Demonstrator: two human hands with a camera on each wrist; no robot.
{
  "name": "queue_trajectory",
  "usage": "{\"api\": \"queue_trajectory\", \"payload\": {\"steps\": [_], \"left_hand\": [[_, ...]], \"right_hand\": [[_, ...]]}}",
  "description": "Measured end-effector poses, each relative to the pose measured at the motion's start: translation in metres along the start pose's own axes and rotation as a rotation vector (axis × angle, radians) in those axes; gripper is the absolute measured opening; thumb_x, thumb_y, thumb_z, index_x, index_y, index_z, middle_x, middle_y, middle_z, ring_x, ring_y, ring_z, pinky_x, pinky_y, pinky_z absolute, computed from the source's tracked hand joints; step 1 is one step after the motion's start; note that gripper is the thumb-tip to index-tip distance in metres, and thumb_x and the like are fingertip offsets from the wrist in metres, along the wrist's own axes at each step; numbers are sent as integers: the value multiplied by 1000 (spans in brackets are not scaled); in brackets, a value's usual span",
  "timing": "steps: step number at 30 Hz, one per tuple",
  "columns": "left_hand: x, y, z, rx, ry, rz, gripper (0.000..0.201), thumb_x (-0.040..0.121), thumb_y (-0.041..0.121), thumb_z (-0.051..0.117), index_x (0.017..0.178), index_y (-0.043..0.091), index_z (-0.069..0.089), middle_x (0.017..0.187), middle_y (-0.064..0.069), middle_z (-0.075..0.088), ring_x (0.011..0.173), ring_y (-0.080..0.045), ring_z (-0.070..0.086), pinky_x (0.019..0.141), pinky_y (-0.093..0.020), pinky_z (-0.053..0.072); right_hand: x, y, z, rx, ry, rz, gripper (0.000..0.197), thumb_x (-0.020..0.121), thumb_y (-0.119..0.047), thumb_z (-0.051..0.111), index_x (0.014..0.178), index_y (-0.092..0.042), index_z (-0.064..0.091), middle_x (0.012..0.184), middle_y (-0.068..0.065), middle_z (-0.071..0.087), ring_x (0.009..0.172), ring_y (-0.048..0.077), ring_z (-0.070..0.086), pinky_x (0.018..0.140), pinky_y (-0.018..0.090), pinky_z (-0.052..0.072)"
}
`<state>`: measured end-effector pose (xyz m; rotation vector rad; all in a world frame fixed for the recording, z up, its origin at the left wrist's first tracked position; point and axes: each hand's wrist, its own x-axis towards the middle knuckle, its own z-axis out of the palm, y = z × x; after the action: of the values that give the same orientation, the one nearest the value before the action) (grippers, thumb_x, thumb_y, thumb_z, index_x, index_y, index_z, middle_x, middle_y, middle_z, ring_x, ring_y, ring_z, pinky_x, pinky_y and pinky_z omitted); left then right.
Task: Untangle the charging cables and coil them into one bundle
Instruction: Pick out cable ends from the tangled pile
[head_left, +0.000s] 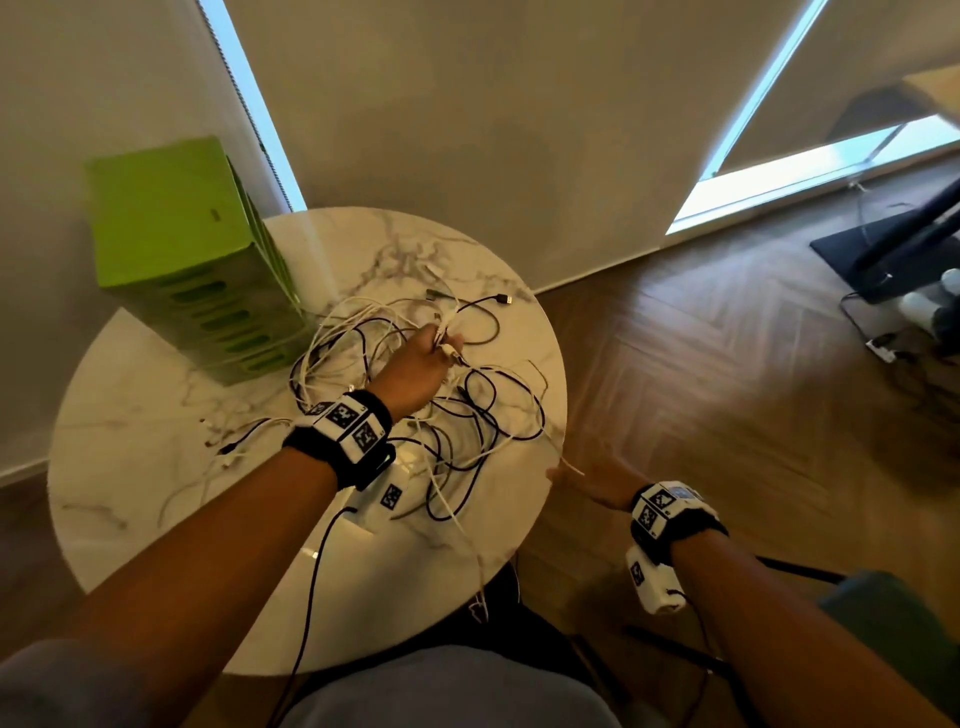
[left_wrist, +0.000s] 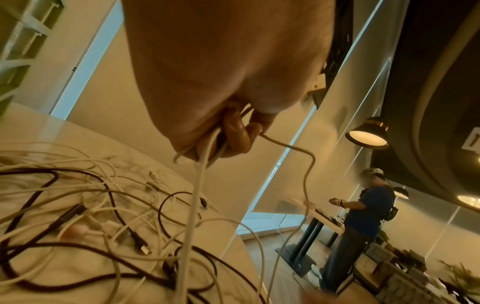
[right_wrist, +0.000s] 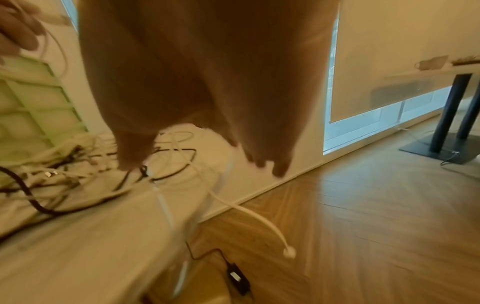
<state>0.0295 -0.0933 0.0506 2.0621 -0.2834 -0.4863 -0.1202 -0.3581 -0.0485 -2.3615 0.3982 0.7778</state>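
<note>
**Cable ends gathered in one hand, the tangle not yet freed**

From the head camera, the left hand (head_left: 415, 369) is raised over the round marble table (head_left: 156, 519), fingers curled round a cluster of white cable ends. The charging cables (head_left: 467, 415), black and white, lie in a loose knot across the middle and right of the tabletop, one white strand trailing over the near edge. A green slotted box (head_left: 197, 270) stands at the table's far left. The right hand (head_left: 592, 480) hovers at the table's right edge, fingers straight and holding nothing.

The left wrist view shows the fingers (left_wrist: 235, 131) closed on several white cables, which drop down into the heap below.

The right wrist view is blurred; the palm (right_wrist: 207, 82) fills it with fingers extended, empty, above a white cable end (right_wrist: 288, 252) hanging off the table edge.

The step in hand looks like collecting ends before untangling. Next, the free hand likely needs to take that dangling end and draw it clear without tightening the crossings
</note>
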Motion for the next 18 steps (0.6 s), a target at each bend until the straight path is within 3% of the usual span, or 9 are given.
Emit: {"api": "queue_trajectory", "payload": {"steps": [2, 5, 7, 8, 10, 12, 14, 16, 18], "left_hand": [[-4, -5, 7, -4, -30, 6, 30, 94, 51, 49, 91, 22, 53, 90, -4, 60, 83, -20, 55, 76, -36, 42], [-10, -2, 15, -2, -62, -42, 24, 100, 42, 47, 97, 19, 54, 89, -3, 57, 72, -16, 50, 64, -32, 38], [-13, 3, 18, 5, -83, -66, 21, 105, 36, 43, 104, 17, 53, 78, 2, 52, 62, -12, 44, 56, -31, 33], [-13, 3, 18, 0, -83, -60, 23, 105, 39, 42, 102, 19, 54, 76, 3, 51, 62, -14, 44, 58, -32, 34], [-11, 0, 13, -87, -60, -39, 29, 103, 50, 42, 91, 26, 54, 78, 1, 54, 66, -16, 46, 64, -34, 37], [-11, 2, 4, -263, -28, -46, 31, 104, 47, 41, 86, 25, 53, 76, 0, 51, 64, -14, 43, 64, -33, 36], [-15, 11, -9, -388, 18, -37, 31, 109, 35, 38, 85, 18, 50, 74, -2, 47, 60, -12, 43, 60, -29, 38], [-21, 18, -22, -473, 54, -13, 32, 110, 27, 34, 83, 15, 47, 71, -4, 45, 55, -11, 47, 53, -22, 42], [-27, 19, -31, -489, 27, 37, 34, 110, 27, 31, 83, 14, 47, 70, -5, 46, 57, -12, 54, 52, -18, 44]], "right_hand": [[0, -25, -5, 84, 224, -193, 124, 69, -78, 71, 159, -31, 0, 168, -4, 2, 154, 20, 6, 123, 48, 14], [-13, -78, -22, 252, 345, -483, 125, 60, -70, 82, 156, -37, 8, 163, -7, 20, 149, 14, 21, 119, 35, 18], [-19, -107, -28, 200, 318, -583, 102, 70, -67, 78, 151, -36, 25, 142, -9, 47, 133, 8, 41, 111, 26, 29], [-21, -118, -30, 136, 324, -630, 80, 79, -64, 71, 144, -31, 37, 125, -9, 55, 118, 6, 50, 102, 25, 38], [-22, -128, -36, 22, 340, -721, 36, 99, -52, 51, 115, -21, 58, 97, -8, 57, 88, 8, 53, 82, 29, 46], [-17, -118, -41, 8, 328, -708, 42, 104, -50, 34, 93, -17, 58, 83, -4, 59, 75, 13, 55, 73, 32, 46], [-9, -91, -45, 15, 296, -583, 55, 100, -60, 27, 86, -17, 57, 76, -1, 62, 71, 15, 59, 72, 36, 50], [-2, -58, -43, -48, 199, -422, 56, 98, -65, 27, 81, -21, 57, 74, -1, 62, 74, 19, 62, 78, 42, 53], [-2, -41, -37, -102, 64, -289, 45, 103, -55, 35, 87, -22, 62, 83, -2, 63, 87, 25, 64, 87, 41, 52]]}}
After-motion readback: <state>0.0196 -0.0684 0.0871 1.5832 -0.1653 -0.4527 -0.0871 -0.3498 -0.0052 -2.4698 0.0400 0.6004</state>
